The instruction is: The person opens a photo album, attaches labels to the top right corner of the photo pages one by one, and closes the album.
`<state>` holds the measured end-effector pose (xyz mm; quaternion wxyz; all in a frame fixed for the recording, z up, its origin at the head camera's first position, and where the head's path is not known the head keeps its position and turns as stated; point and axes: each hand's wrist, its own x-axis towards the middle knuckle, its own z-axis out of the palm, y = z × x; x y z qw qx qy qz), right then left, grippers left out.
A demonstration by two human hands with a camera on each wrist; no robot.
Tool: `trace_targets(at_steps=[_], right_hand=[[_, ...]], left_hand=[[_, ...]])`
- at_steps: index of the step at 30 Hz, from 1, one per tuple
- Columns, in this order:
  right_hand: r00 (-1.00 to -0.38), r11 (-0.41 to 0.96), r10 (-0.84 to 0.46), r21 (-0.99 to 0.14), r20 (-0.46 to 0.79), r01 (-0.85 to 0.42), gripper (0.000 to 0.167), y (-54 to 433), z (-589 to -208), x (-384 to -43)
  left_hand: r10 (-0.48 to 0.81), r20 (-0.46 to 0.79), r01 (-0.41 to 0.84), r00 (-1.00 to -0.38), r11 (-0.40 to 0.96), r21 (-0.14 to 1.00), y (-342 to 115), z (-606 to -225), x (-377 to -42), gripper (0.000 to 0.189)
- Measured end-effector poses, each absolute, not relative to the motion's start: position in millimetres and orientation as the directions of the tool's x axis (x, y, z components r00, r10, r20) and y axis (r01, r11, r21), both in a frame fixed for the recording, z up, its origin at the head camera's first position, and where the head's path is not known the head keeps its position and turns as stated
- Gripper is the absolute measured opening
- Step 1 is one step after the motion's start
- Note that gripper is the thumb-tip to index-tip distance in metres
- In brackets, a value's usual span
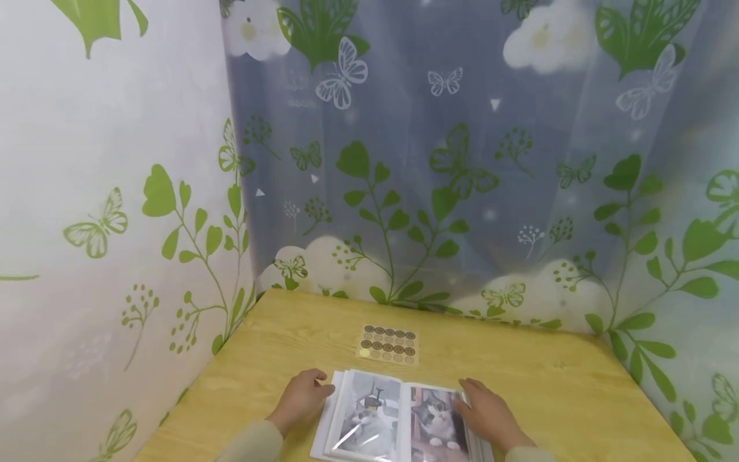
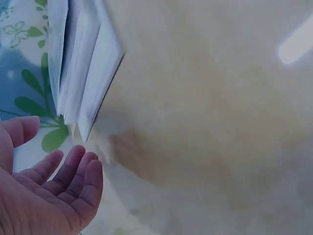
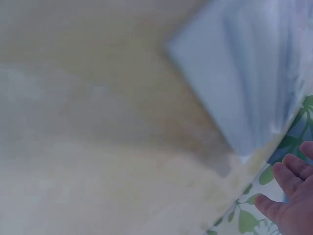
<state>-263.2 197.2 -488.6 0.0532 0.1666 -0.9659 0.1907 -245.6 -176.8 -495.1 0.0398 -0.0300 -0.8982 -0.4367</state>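
A photo album (image 1: 405,417) lies spread on the table, with cat pictures under shiny sleeves on both pages. Beside its left edge is my left hand (image 1: 305,398), fingers loosely bent and nothing in them. The left wrist view shows that hand (image 2: 63,196) just off the corner of the album (image 2: 95,83). My right hand (image 1: 489,414) overlaps the right page's outer edge in the head view. In the right wrist view, spread fingers of this hand (image 3: 296,196) appear apart from the blurred album (image 3: 210,73).
Behind the album, a small sheet with rows of round brown spots (image 1: 388,343) lies flat on the wooden table (image 1: 519,359). Curtains (image 1: 398,160) printed with leaves and butterflies enclose the table at the back and sides.
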Motion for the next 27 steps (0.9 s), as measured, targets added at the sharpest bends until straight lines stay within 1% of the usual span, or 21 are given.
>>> trace_targets(at_steps=[3,7,11,14,19,24,27], right_hand=[[-0.941,0.875,-0.302,-0.347,0.153,-0.338,0.046,190,-484,-272],[-0.939,0.875,-0.315,-0.341,0.135,-0.343,0.047,177,-479,-292],[-0.943,0.863,-0.313,-0.379,0.116,-0.334,0.048,157,-481,-314],[-0.944,0.854,-0.314,-0.405,0.099,-0.326,0.048,144,-488,-323],[-0.946,0.857,-0.308,-0.402,0.104,-0.324,0.047,131,-498,-332],[-0.948,0.859,-0.298,-0.402,0.115,-0.319,0.048,125,-503,-337],[-0.946,0.867,-0.303,-0.379,0.111,-0.322,0.045,123,-505,-340]], left_hand=[[0.018,0.114,0.1,-0.993,0.625,0.774,-170,-492,-261,0.041],[0.013,0.132,0.107,-0.991,0.669,0.736,-155,-484,-285,0.042],[0.015,0.15,0.114,-0.989,0.719,0.686,-140,-477,-305,0.045],[0.011,0.159,0.114,-0.987,0.745,0.657,-131,-477,-316,0.046],[-0.029,0.155,0.074,-0.987,0.782,0.619,-121,-485,-327,0.045],[-0.064,0.15,0.038,-0.987,0.805,0.593,-115,-492,-331,0.045],[-0.069,0.141,0.025,-0.988,0.817,0.577,-112,-496,-332,0.044]])
